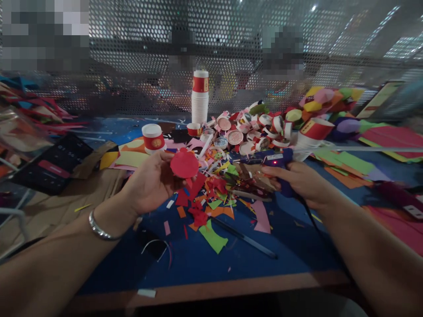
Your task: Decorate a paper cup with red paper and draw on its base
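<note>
My left hand (153, 178), with a silver bangle on its wrist, is closed on a round red paper piece (184, 164) with an uneven edge. Its flat face is turned toward me, and some fingertips are hidden behind it. On the other side, my right hand (302, 180) grips a dark blue glue gun (280, 159) with a small red light lit. The gun points left over the scrap pile, toward the red paper piece but apart from it. A black cord hangs below my right hand.
Coloured paper scraps (211, 189) and cut cup pieces (234, 137) cover the blue table (132, 268). A pen (244, 237) lies near the front. Behind stand a tall cup stack (200, 103), another cup (153, 138) and a perforated metal screen (132, 39). A phone-like timer (54, 163) is at left.
</note>
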`<state>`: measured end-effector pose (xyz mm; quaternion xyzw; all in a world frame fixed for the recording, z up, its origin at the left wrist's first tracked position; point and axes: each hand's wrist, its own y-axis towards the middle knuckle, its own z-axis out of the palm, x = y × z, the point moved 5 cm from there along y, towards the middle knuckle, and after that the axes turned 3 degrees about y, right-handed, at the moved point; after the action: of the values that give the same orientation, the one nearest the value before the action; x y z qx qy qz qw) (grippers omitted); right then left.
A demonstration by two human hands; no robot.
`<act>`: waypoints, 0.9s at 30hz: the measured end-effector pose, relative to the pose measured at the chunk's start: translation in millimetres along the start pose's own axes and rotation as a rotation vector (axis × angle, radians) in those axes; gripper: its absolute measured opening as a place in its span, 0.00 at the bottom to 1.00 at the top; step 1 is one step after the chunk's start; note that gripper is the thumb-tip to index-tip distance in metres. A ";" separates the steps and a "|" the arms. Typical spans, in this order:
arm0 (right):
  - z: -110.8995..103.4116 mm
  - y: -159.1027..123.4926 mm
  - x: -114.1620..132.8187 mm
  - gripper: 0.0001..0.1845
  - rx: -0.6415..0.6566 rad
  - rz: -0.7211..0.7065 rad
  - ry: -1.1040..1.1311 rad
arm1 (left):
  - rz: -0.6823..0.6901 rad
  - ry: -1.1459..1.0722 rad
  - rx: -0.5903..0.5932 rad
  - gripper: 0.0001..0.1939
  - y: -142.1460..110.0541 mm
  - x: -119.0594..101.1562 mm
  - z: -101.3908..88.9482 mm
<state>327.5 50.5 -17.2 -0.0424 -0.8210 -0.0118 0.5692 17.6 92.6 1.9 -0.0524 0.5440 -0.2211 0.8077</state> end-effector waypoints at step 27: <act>-36.6 -31.5 14.1 0.24 -0.305 -0.071 -0.788 | 0.039 0.048 0.055 0.10 -0.3 1.7 4.9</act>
<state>354.1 17.5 9.8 -0.0991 -0.9656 -0.1359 0.1984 22.4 90.9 2.5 -0.0144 0.5577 -0.2213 0.7999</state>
